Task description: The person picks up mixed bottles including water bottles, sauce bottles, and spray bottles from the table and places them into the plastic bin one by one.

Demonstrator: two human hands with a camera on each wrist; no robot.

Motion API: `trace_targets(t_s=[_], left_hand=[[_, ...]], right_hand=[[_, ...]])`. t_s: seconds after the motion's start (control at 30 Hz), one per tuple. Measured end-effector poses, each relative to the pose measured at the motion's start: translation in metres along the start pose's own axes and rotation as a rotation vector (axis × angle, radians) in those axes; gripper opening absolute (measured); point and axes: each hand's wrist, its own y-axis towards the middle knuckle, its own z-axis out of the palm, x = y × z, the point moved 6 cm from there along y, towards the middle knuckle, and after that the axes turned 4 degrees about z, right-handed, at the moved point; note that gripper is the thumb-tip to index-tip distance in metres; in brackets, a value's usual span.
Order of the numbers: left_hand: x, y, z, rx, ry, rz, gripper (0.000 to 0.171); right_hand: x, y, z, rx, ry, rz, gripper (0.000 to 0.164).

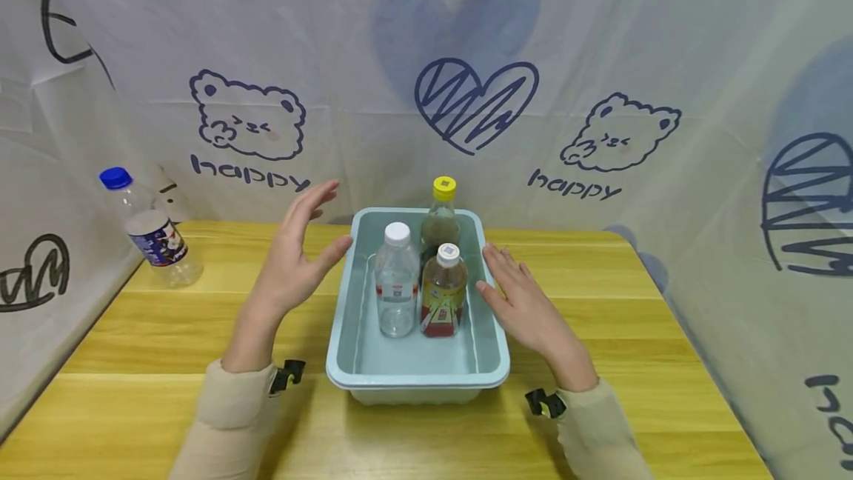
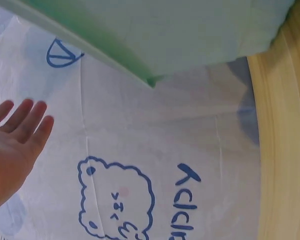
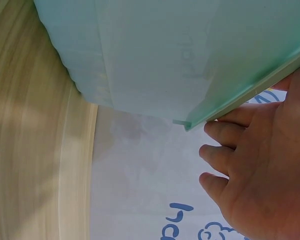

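Observation:
A pale blue plastic basin (image 1: pixel 418 378) sits mid-table. Inside stand a clear bottle with a white cap (image 1: pixel 397 287), a bottle with a yellow cap (image 1: pixel 443 222) behind, and a white-capped bottle with a red and yellow label (image 1: pixel 443 301). Beyond the basin's left rim, my left hand (image 1: pixel 291 265) is raised with fingers spread, its thumb close to the rim; the left wrist view shows its fingers (image 2: pixel 22 122) apart from the basin. My right hand (image 1: pixel 529 308) touches the right rim, fingers extended; in the right wrist view the fingers (image 3: pixel 225 134) lie against that rim. Neither hand grips a bottle.
A clear bottle with a blue cap (image 1: pixel 156 237) stands at the table's far left. The wooden table (image 1: pixel 573 287) has its right edge beyond my right hand. A white cloth (image 1: pixel 360 43) with bear and heart drawings hangs behind and along both sides.

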Motion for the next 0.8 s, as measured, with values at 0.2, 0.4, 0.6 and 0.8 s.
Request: trace_targets(t_s=[0.2,0.4,0.6,0.8], left_hand=[[0.0,-0.005,-0.026,-0.212,0.018,0.06,0.057],[-0.013,-0.01,-0.053,-0.433,0.024,0.04,0.051],[-0.008,-0.019,-0.083,-0.63,0.033,-0.022,0.051],[0.015,-0.033,-0.112,-0.824,0.095,-0.095,0.052]], right_hand=[[0.001,0.0,0.0,0.003,0.005,0.008,0.066],[0.001,0.0,0.0,0.01,0.007,0.016,0.066],[0.001,0.0,0.001,0.011,0.013,0.016,0.066],[0.0,0.001,0.002,0.003,0.015,0.011,0.066]])
